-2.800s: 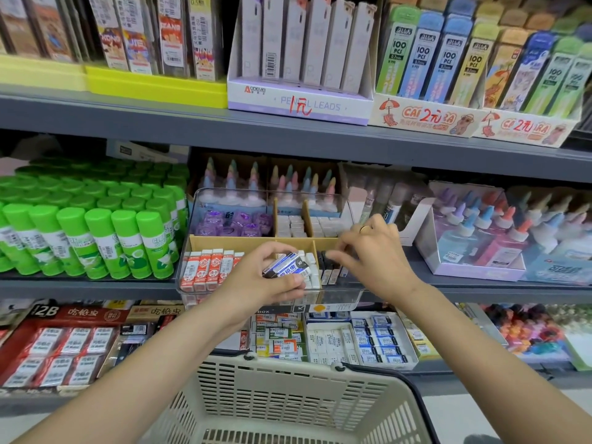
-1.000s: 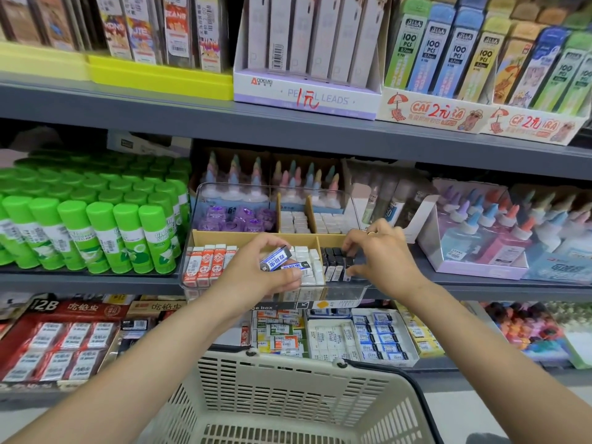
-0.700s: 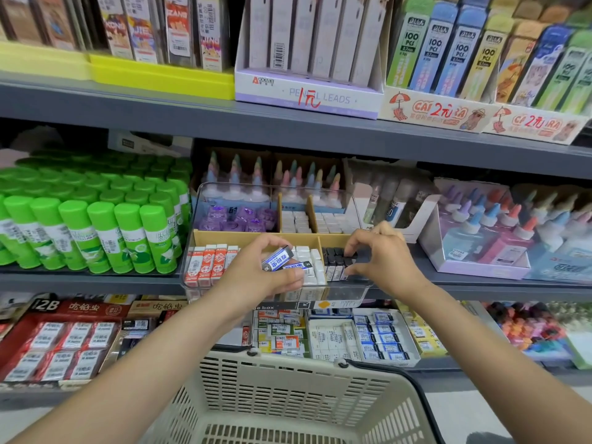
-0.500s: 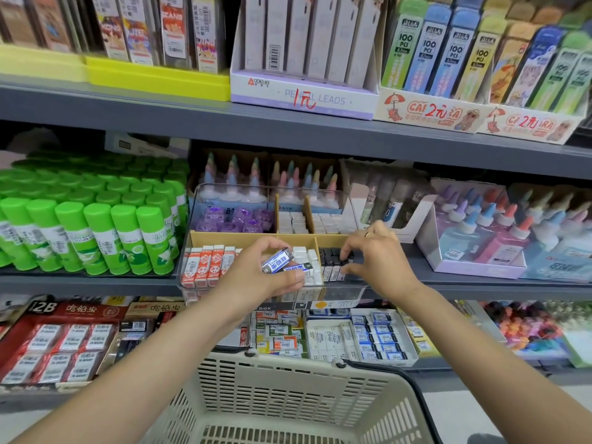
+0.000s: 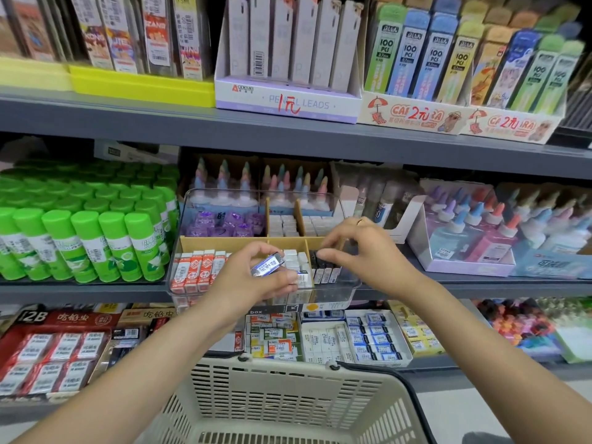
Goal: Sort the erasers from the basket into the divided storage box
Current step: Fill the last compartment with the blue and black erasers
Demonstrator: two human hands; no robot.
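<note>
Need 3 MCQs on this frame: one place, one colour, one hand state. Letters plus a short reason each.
1. Where in the divided storage box do the red-and-white erasers stand?
A. front left compartment
B. back right compartment
C. back middle compartment

2. What colour are the glue sticks left of the box?
A. blue
B. green
C. orange

3. What is the left hand doing?
A. resting flat on the basket
B. hanging with nothing in it
C. holding a blue-and-white eraser

Answers:
1 A: their row fills the front left section.
2 B: caps and labels are green.
3 C: thumb and fingers pinch the eraser above the box, while the right hand reaches over the black erasers.
</note>
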